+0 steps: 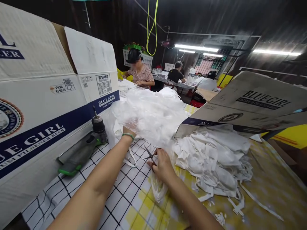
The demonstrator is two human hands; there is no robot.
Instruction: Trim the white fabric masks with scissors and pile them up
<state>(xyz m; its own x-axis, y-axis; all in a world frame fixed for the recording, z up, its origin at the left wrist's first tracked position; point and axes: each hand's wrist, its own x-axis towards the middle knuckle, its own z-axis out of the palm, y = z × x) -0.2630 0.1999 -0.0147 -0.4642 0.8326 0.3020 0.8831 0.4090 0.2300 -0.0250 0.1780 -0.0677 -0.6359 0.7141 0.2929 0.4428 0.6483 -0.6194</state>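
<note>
My right hand (pixel 162 164) grips a small pair of scissors (pixel 150 155) by its handles, with the blades spread apart and pointing up and left. My left hand (pixel 131 124) reaches into or under a large clear plastic bag (pixel 153 111) in the middle of the table; the plastic covers its fingers, so what they hold is hidden. A green bangle (pixel 128 135) circles the left wrist. White cloth pieces with thin straps lie by that hand. To the right of the scissors rests a big heap of white cloth pieces (pixel 211 159).
A tall beer carton (pixel 91 83) stands at the left, with a cordless drill (pixel 88 143) beside it. Another open carton (pixel 247 99) leans behind the cloth heap. Cloth scraps (pixel 220 218) lie near the front. Across the table a person (pixel 141 73) works; others sit farther back.
</note>
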